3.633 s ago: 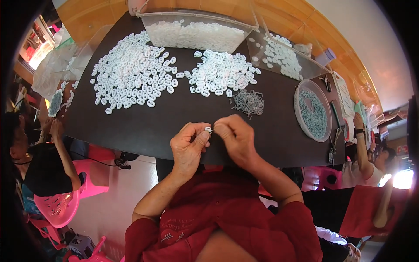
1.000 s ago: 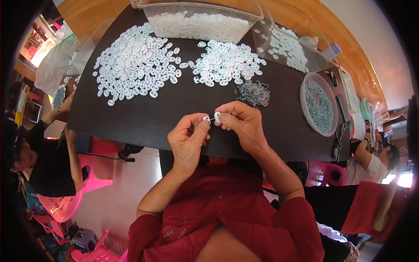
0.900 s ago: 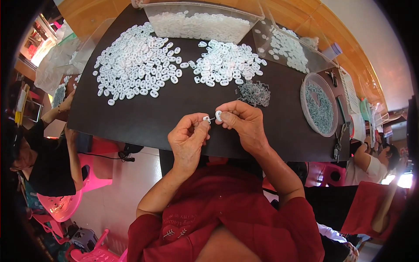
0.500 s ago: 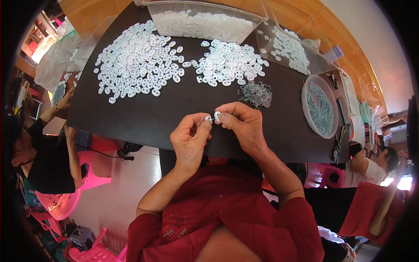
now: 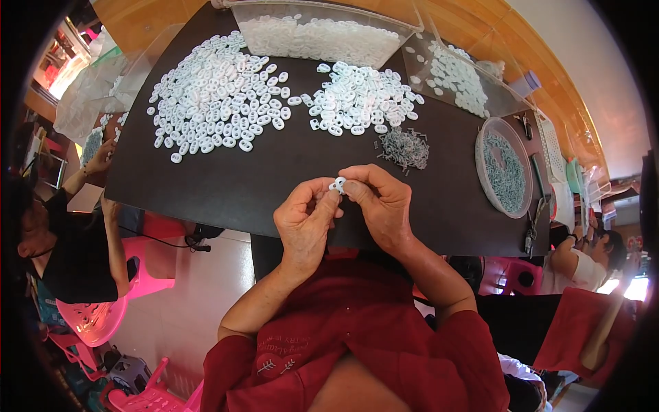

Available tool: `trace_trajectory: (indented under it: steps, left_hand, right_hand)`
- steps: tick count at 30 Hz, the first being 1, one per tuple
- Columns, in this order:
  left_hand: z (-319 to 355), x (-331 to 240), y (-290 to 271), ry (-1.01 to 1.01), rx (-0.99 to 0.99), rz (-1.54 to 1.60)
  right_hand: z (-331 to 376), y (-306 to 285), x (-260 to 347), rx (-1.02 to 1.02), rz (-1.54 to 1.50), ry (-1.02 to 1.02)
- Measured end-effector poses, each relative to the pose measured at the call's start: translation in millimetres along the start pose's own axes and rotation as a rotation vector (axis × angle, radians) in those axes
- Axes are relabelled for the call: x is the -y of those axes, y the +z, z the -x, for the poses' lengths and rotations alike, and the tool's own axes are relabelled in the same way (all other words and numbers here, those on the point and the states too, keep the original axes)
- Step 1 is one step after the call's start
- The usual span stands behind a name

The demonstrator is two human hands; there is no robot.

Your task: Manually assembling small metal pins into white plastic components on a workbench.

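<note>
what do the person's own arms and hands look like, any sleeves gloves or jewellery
Both hands, the left hand and the right hand, are bare, with no gloves. No rings or watch show. The forearms are uncovered; short dark red fabric sleeves end near the elbows, part of a red top with small pale embroidery on the chest.

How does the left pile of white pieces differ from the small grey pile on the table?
The left pile of white pieces is far larger and spreads wide; the grey pile is a compact clump. The white pieces are rounded ovals; the grey pieces look thin and stick-like. The white pile lies far from the hands; the grey pile lies just beyond the right hand. Both rest loose on the dark table.
</note>
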State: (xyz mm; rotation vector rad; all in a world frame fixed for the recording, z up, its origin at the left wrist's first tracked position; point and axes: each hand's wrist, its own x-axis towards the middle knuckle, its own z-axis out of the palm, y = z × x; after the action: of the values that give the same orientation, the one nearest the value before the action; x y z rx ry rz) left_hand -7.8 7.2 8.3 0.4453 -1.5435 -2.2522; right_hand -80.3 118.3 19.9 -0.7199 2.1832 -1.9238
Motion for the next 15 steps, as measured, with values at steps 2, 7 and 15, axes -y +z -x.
trace_trajectory:
  steps: [2, 7, 15]
  left_hand:
    - [-1.4, -0.1, -2.3, -0.011, 0.022, 0.014]
    - [-6.8, 2.1, -7.1, -0.001, 0.115, 0.152]
    - [-8.3, 0.9, -6.7, -0.002, 0.151, 0.112]
  right_hand:
    - [0.5, 0.3, -1.0, 0.002, -0.018, 0.009]
    - [-1.6, -2.5, -3.9, 0.031, 0.045, -0.105]
    - [-4.2, -4.1, 0.2, 0.031, 0.266, -0.32]
